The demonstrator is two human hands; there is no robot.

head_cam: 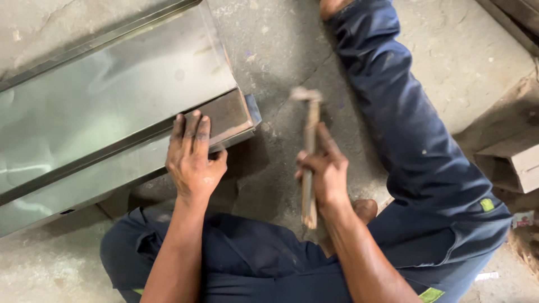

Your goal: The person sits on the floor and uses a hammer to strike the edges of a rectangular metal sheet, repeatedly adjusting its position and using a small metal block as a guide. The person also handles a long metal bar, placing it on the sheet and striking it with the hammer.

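**Hammer raised beside sheet-metal corner, left hand pressing down**

Obs. 1: I see the left hand [193, 160] laid flat on the near corner of a folded sheet-metal duct section [112, 106], fingers straight and close together, thumb hooked over the front edge. It presses on the metal and grips nothing.

Obs. 2: The right hand [323, 171] is closed around the wooden handle of a hammer [309, 151], fingers wrapped, forefinger lying up along the shaft. The hammer stands nearly upright, head at top and blurred, handle end poking out below the fist. It is near the duct corner, to its right, not touching it.

Obs. 3: The duct lies on a concrete floor [281, 50], running from upper left down to the corner.

Obs. 4: I note dark blue trousers [404, 129], the right leg stretched out past the hammer. A small metal box [514, 163] sits at the right edge.
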